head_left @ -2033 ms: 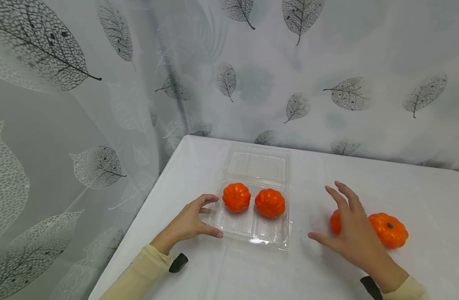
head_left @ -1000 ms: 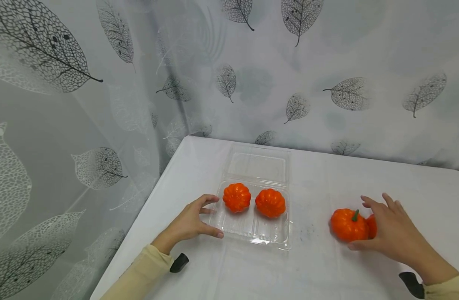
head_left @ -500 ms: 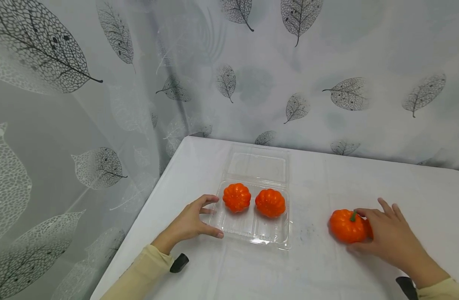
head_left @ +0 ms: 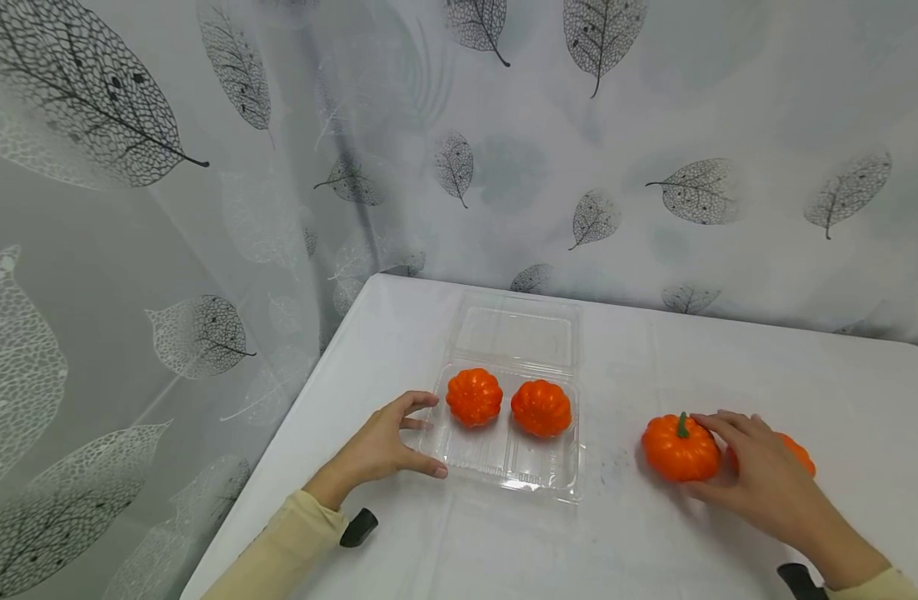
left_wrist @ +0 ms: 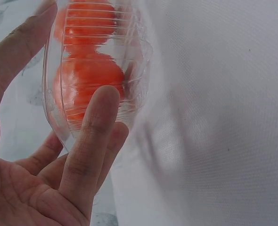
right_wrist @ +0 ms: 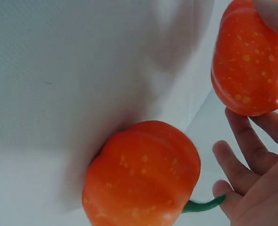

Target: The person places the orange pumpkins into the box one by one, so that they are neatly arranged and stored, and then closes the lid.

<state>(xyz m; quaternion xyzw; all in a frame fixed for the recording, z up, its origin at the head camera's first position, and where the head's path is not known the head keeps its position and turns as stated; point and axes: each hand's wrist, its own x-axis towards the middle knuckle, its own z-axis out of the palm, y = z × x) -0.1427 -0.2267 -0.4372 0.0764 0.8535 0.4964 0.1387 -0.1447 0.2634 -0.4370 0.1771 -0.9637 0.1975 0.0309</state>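
left hand [head_left: 374, 452], fingers loosely spread, touches the box [head_left: 485, 456] around 8 o'clock, prob bracing it. right hand [head_left: 775, 485] grips a pumpkin [head_left: 679, 450] just past the box's 3 o'clock, thumb opposing for a secure hold, i guess.

A pale grey cloth [head_left: 526, 92] printed with dark and white skeleton leaves [head_left: 596, 218] hangs behind and to the left of the white surface [head_left: 616, 550], creased where the two sides meet. The surface's far right corner [head_left: 905, 354] is rounded, and diffuse light casts soft shadows [left_wrist: 151, 148].
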